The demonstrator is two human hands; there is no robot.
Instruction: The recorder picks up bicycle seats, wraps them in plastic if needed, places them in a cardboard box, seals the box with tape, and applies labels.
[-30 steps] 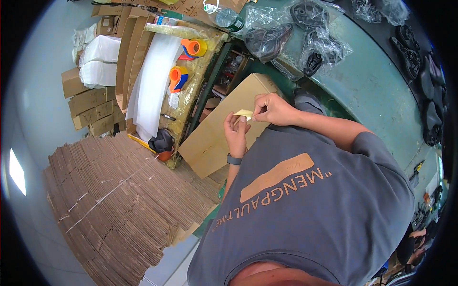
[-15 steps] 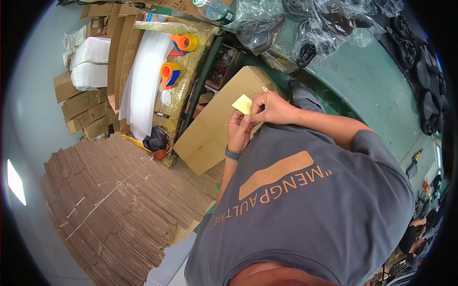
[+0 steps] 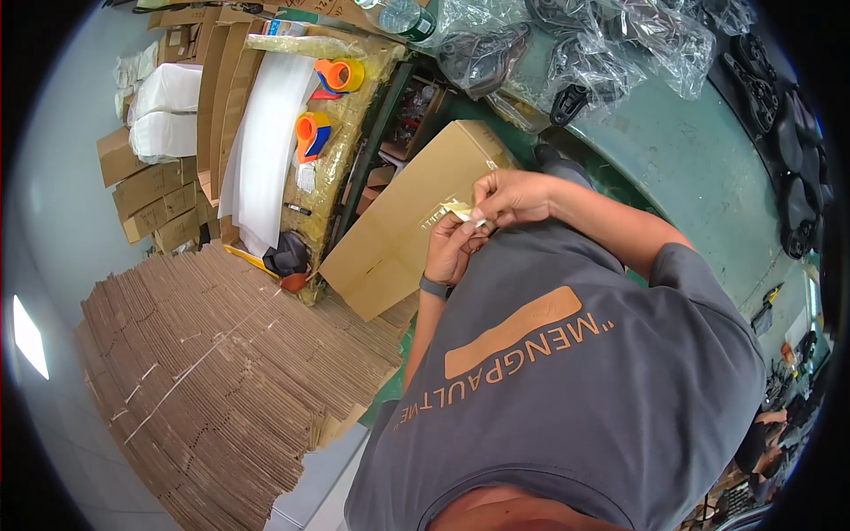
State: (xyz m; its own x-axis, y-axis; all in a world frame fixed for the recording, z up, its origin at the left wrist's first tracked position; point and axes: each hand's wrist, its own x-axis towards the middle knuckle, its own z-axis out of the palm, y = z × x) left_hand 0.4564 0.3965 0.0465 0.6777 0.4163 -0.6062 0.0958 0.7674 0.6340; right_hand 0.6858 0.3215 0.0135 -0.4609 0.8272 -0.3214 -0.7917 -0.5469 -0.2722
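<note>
Close in front of my shirt, both hands work on a small piece of pale yellow and white paper (image 3: 461, 211), which now looks bent or folded. My left hand (image 3: 450, 250) pinches it from below, thumb against fingers. My right hand (image 3: 513, 196) grips its upper right edge with thumb and forefinger, the fingertips of the two hands nearly touching. Part of the paper is hidden by the fingers. Just beyond and below my hands stands a closed brown carton (image 3: 381, 252), with a strip of tape along its top end.
Left lies a big stack of flattened cardboard (image 3: 221, 363). A tape-wrapped bench (image 3: 341, 164) carries orange tape dispensers (image 3: 312, 133), white foam sheets (image 3: 266, 150) and a black marker (image 3: 298, 210). On the green table (image 3: 682, 150) are bagged dark moulded parts (image 3: 482, 57) and a bottle (image 3: 405, 18).
The yellow paper was a flat square held upright; now it is bent, with white showing between the fingers. My right hand has shifted slightly right and down.
</note>
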